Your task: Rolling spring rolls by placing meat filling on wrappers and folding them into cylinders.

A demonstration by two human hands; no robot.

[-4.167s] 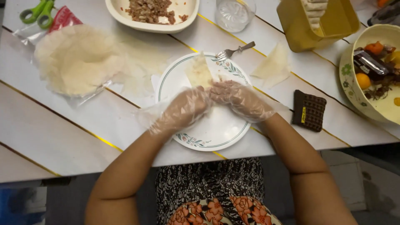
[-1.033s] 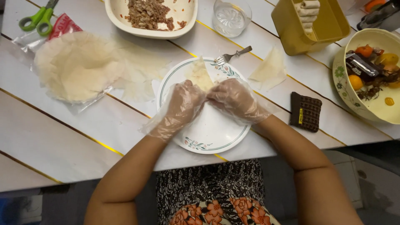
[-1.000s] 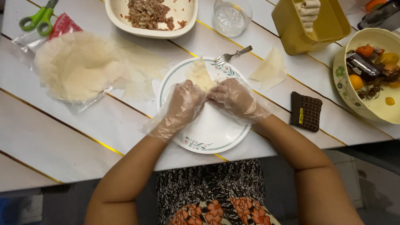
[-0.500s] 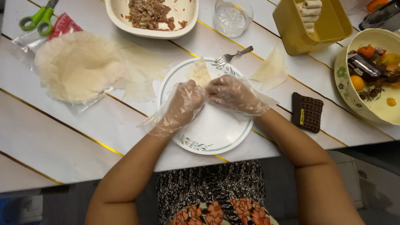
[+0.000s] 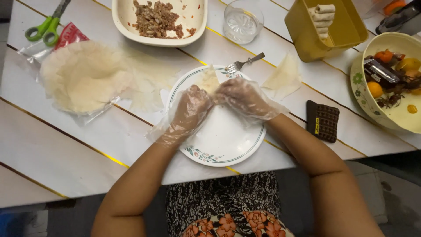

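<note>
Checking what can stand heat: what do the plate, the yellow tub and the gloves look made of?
The plate looks like glazed ceramic or glass: glossy white, with a printed floral rim. The yellow tub seems to be plastic: slightly see-through walls, one even colour. The gloves on the left hand and the right hand look like thin clear plastic film, loose and wrinkled.

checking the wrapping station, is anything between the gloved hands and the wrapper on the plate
Nothing visible. The left hand and right hand, both in clear gloves, are already on the pastry wrapper on the white plate. The fork rests on the plate's far rim, beside the right hand.
</note>
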